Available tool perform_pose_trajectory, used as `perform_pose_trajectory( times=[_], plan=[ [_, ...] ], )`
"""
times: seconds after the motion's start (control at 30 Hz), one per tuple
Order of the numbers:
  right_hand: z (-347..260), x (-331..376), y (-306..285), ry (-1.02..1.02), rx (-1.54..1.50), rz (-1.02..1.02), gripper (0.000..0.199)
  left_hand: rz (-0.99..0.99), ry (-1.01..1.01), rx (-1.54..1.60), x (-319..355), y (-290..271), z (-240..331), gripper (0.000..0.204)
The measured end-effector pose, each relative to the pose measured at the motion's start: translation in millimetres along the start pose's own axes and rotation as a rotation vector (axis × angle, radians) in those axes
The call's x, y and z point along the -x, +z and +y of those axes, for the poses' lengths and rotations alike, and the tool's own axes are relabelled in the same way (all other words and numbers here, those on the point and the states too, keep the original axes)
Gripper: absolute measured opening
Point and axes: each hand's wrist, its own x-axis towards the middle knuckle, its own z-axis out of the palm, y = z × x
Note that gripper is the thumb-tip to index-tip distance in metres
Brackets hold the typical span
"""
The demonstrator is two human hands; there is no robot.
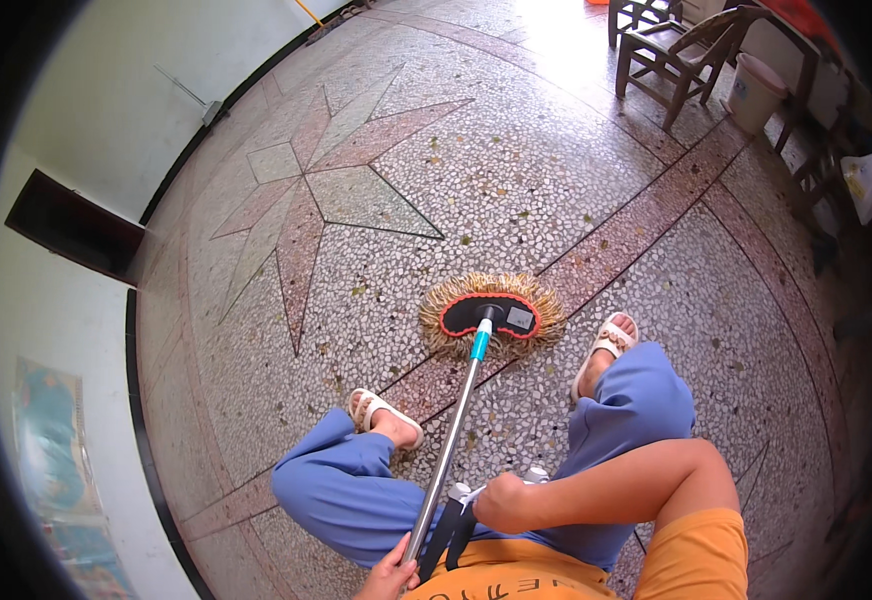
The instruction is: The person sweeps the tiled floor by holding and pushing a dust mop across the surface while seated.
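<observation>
A dust mop lies flat on the speckled floor ahead of me, its tan fringed head (pixel 492 310) bearing a black plate with red edging. Its silver handle (pixel 449 440), with a turquoise collar, slants back towards me. My left hand (pixel 392 575) is closed around the near end of that handle. To the right of the handle, my right hand (pixel 503 503) is closed in front of my body. It sits against black straps (pixel 446 530) with white end pieces; what its fingers hold, if anything, is hidden.
My feet in white sandals (pixel 611 345) stand either side of the mop. At the far right are a wooden chair (pixel 671 65), a pale bucket (pixel 756 92) and a white plastic bag (pixel 866 183). A long-handled dustpan (pixel 211 110) leans on the left wall.
</observation>
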Motion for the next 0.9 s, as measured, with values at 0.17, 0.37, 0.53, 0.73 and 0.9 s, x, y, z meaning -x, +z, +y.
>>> perform_pose_trajectory(
  times=[0.17,0.37,0.53,0.73,0.9],
  plan=[
    [-2.7,7.8,-24.3,0.108,0.053,-0.074,0.021,-0.022,-0.180,0.012,-54.7,21.7,61.3,0.057],
    [2.3,1.4,-12.5,0.090,0.050,-0.098,0.024,-0.071,0.131,-0.159,-211.6,80.2,133.1,0.051],
    [7.0,-13.7,-12.2,0.113,0.054,-0.055,0.023,-0.001,0.180,-0.203,-279.7,119.4,183.3,0.050],
    [9.7,-8.9,-22.7,0.166,0.111,-0.068,0.021,-0.106,0.119,-0.154,-244.8,97.2,171.9,0.052],
    [0.7,-0.6,-27.6,0.081,0.085,-0.091,0.021,-0.131,-0.071,0.079,-153.7,24.5,83.7,0.048]
  ],
)
